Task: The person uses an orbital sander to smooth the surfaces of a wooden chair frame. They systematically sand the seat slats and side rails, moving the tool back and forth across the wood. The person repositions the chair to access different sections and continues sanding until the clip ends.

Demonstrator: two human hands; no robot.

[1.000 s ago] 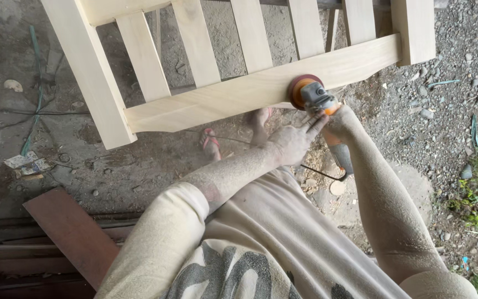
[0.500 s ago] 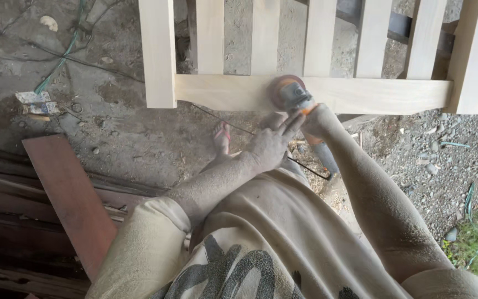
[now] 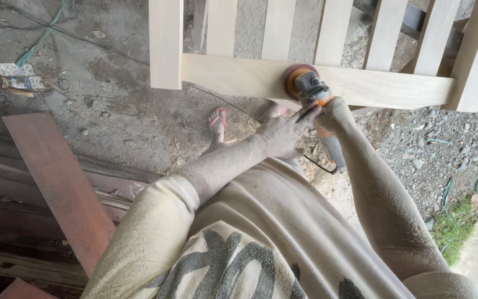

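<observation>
The angle grinder (image 3: 312, 88) sits with its reddish sanding disc (image 3: 293, 79) flat against the front face of the pale wooden rail (image 3: 239, 76), about midway along it, below the gap between two upright slats (image 3: 276, 27). Compared with half a second ago the disc is at nearly the same spot on the rail, perhaps a touch further toward the right-hand post; a second ago the frame looked tilted and the disc sat nearer the right end, though much of that is the head camera swinging. So the sanding is working along one stretch of the rail, not lifting off.

The right hand (image 3: 336, 113) is wrapped around the grinder's body just behind the head, fingers closed on it. The left hand (image 3: 283, 133) lies alongside with fingers spread and extended, fingertips (image 3: 312, 111) resting on the grinder's head, steadying and not gripping. Earlier those fingers were fanned a little wider.

Both forearms and the shirt are coated in fine dust. The tool's black cord (image 3: 319, 163) loops below the hands. A foot in a red sandal (image 3: 217, 119) stands on the concrete floor (image 3: 112, 111), a reddish-brown plank (image 3: 56, 182) lies at left, and gravel (image 3: 432, 149) spreads at right.
</observation>
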